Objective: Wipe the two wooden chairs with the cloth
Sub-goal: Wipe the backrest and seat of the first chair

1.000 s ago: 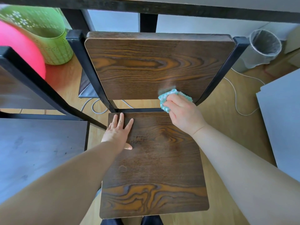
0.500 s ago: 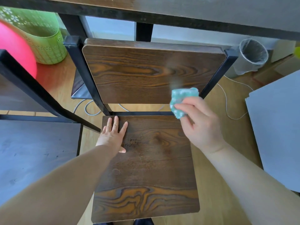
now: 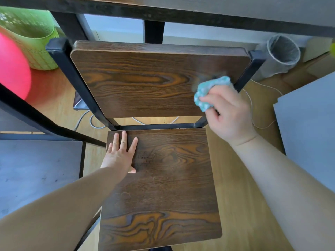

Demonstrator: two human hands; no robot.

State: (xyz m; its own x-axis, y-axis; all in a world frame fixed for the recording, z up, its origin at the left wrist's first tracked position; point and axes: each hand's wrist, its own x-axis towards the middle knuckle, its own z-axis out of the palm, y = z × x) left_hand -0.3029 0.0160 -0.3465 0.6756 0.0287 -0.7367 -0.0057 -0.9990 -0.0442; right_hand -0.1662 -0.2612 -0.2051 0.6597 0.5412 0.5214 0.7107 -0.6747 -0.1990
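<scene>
Mostly cloth [image 3: 208, 88] bulges above fingers [image 3: 214, 102] (right hand [image 3: 231, 117]).

1. Worn on the head, the wide-angle camera looks forward and steeply down onto a wooden chair [image 3: 159, 178], close above its seat.
2. Its frame reaches a table edge [image 3: 181, 16] at top and floor [image 3: 233, 178] at right.

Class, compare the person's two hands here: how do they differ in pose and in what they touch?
The left hand lies flat, fingers straight, holding nothing; the right hand is curled round a bunched teal cloth.
The left hand rests on the seat; the right hand is up at the backrest, near its right edge.
Shared: both are bare and at one wooden chair.
</scene>
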